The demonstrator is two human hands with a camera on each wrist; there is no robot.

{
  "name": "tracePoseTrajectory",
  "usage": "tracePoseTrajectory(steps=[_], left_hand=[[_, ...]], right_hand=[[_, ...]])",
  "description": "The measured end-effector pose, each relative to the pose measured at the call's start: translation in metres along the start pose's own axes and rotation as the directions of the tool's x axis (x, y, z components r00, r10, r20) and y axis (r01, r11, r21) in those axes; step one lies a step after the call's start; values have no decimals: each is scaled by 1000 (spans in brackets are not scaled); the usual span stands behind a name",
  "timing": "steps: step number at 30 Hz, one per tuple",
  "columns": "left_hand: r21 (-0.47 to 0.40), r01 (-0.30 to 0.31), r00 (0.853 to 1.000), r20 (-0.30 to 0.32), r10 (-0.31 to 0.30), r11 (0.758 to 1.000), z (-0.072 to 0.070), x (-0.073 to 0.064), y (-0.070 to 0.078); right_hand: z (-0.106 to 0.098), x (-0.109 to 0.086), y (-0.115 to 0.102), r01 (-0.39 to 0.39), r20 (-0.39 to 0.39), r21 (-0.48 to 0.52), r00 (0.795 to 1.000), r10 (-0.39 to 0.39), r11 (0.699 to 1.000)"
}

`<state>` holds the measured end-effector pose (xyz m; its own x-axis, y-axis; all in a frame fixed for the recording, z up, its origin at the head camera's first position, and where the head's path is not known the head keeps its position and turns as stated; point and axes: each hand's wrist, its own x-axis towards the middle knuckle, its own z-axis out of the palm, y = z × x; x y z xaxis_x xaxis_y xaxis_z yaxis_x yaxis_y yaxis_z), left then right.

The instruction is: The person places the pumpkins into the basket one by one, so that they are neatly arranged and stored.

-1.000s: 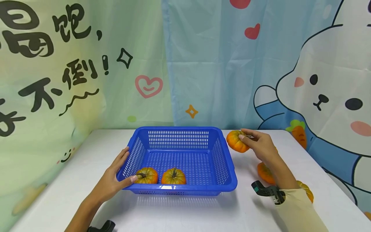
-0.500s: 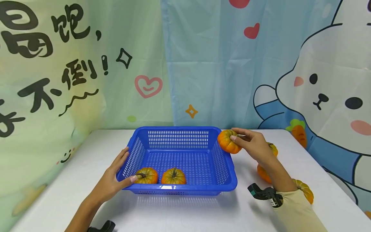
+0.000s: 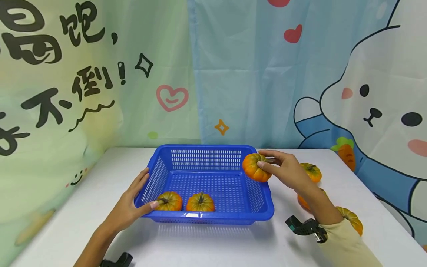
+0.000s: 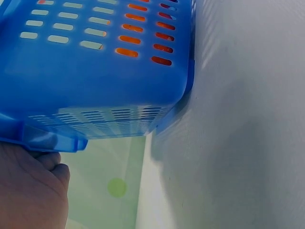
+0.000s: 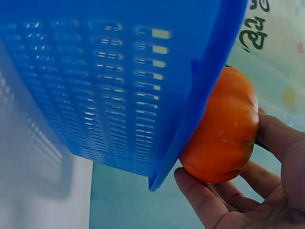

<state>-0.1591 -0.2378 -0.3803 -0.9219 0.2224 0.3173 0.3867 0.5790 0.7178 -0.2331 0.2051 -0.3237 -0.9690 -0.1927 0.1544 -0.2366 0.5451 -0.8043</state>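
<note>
In the head view my right hand [image 3: 282,167] pinches a small orange pumpkin [image 3: 256,168] by its stem end, over the right rim of the blue plastic basket [image 3: 213,215]. The right wrist view has this pumpkin [image 5: 224,129] just past the basket's edge, thumb and fingers round it. My left hand [image 3: 131,200] holds the basket's left side at the front corner, thumb over the rim. Seen from the left wrist, its fingers [image 4: 50,162] tuck under the rim. Inside along the front wall sit two pumpkins, one at the left corner [image 3: 169,201] and one beside it [image 3: 201,202].
To the right of the basket more pumpkins lie on the white table [image 3: 186,248]: one at the back [image 3: 311,172], one partly behind my right forearm [image 3: 303,203], one near the sleeve [image 3: 351,219]. A printed curtain [image 3: 240,92] hangs behind the table.
My right hand has moved left with the pumpkin, from beside the basket to over its right rim. The left hand and the two pumpkins inside have stayed put.
</note>
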Motion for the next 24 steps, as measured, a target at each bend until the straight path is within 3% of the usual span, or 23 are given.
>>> tracePoseTrajectory(steps=[11,24], left_hand=[[-6,4,1000,1,-4,1000,0,0,0],[-14,-1,1000,0,1,1000,-1,0,0]], right_hand=[[2,9,-8,37,125,24,991,-40,999],[13,26,-20,93,223,-72,972,-75,993]])
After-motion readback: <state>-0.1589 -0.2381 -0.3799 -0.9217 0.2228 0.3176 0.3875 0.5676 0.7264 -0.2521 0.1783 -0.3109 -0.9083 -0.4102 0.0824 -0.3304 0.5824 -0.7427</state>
